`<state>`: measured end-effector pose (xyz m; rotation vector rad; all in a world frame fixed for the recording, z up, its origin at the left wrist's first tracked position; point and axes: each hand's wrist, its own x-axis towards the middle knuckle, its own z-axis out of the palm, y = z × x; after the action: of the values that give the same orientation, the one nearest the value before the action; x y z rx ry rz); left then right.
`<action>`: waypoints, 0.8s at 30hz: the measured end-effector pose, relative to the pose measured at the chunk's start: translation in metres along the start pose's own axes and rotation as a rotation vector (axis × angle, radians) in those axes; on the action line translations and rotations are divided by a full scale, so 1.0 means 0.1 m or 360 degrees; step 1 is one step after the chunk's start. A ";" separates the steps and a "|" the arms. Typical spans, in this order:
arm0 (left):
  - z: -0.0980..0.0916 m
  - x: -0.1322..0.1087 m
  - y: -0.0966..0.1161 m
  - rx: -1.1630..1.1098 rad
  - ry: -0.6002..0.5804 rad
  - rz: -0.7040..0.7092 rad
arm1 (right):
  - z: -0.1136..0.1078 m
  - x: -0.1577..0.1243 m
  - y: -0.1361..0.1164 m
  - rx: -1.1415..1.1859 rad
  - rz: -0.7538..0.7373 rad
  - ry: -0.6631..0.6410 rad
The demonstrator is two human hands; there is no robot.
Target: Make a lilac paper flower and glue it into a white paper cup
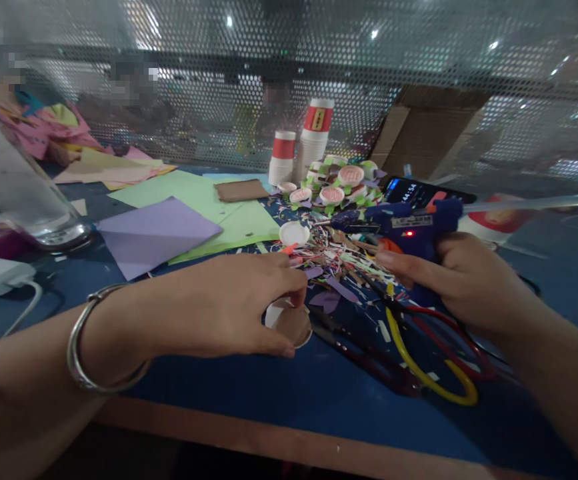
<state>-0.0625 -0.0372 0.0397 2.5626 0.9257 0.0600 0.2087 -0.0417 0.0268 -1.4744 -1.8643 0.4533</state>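
Note:
My right hand (449, 280) is wrapped round the grip of a blue hot glue gun (409, 223), its index finger by the orange trigger. A small red light glows on the gun's side, and a clear glue stick (533, 202) sticks out of its back. The nozzle points left, just above a small white paper disc (294, 233). Lower down, my left hand (239, 303) has thumb and fingers at the edges of a small round cardboard disc (289, 324), brown with a white patch. Two pairs of scissors, one yellow-handled (403, 340) and one dark red-handled (363, 353), lie between my hands.
Paper scraps (339, 267) cover the middle. Behind them sit a heap of cut cup bottoms (339, 183), stacked paper cups (316, 133) and a phone (413, 191). Purple paper (161, 233), green paper (189, 200), a glass (29, 180) and a white charger (1, 275) lie left.

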 end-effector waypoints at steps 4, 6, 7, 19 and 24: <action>0.00 0.00 -0.01 0.0048 -0.0027 -0.0004 | 0.00 -0.01 -0.03 0.0019 0.0013 0.0005; 0.02 0.00 -0.03 0.0079 0.0016 0.0001 | 0.00 -0.01 -0.03 0.0030 0.0022 0.0011; 0.03 0.00 -0.05 0.0087 0.0041 0.0000 | 0.00 -0.01 -0.03 0.0033 0.0028 0.0011; -0.07 0.01 -0.03 0.0065 -0.0048 0.0085 | 0.00 0.00 0.00 -0.0071 -0.0014 -0.0005; -0.05 0.02 -0.05 0.0031 -0.0074 0.0103 | -0.01 0.00 0.01 -0.0027 -0.0048 -0.0004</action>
<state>-0.0647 -0.0301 0.0421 2.6001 0.8297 0.0099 0.2099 -0.0418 0.0263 -1.4554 -1.8938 0.4260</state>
